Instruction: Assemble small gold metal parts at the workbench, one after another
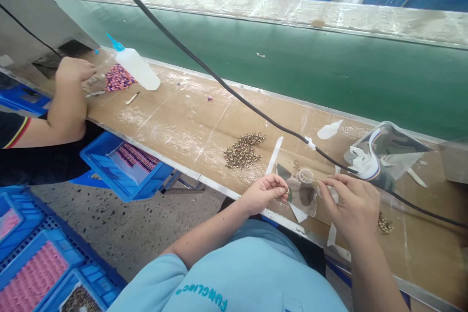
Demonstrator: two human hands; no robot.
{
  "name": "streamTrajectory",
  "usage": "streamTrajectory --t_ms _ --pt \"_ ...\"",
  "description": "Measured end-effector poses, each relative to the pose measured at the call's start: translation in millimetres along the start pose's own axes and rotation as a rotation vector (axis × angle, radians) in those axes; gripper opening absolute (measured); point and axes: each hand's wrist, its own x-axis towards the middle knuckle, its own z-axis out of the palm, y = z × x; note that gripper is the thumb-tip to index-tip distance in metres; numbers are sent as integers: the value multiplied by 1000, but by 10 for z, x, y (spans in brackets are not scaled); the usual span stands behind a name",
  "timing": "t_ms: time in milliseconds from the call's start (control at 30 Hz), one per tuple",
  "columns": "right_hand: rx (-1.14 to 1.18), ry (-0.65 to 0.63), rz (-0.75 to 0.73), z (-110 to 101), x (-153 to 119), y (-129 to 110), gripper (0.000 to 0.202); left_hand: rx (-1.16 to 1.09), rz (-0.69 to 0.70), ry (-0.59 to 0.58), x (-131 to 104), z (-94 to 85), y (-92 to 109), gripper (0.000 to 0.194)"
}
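The left hand (266, 194) is pinching a tiny metal piece (285, 190) in its fingertips, and the right hand (353, 200) is pinching a thin stick (310, 180); the stick is pointing from the right fingers toward the small round cup (304, 176), which is sitting between the 2 hands, a bit past them on the table (183, 122). The big pile of gold bits (244, 151) is lying beyond the left hand, off to its left; a smaller pile (385, 223) is lying just beside the right wrist.
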Motion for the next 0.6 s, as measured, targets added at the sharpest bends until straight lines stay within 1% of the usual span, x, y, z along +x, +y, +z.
streamTrajectory --t_ms 133,333,433,600 --pt "-36 -31 -4 22 4 -14 15 -14 3 -7 -3 -1 2 35" --pt "-56 -71 -17 44 -1 -33 21 -9 21 -14 -10 9 4 35" --pt "-31 -91 -20 71 -14 -23 22 12 35 -11 -12 22 10 34" --pt "57 -75 1 87 -38 12 17 54 52 -8 -22 39 19 34"
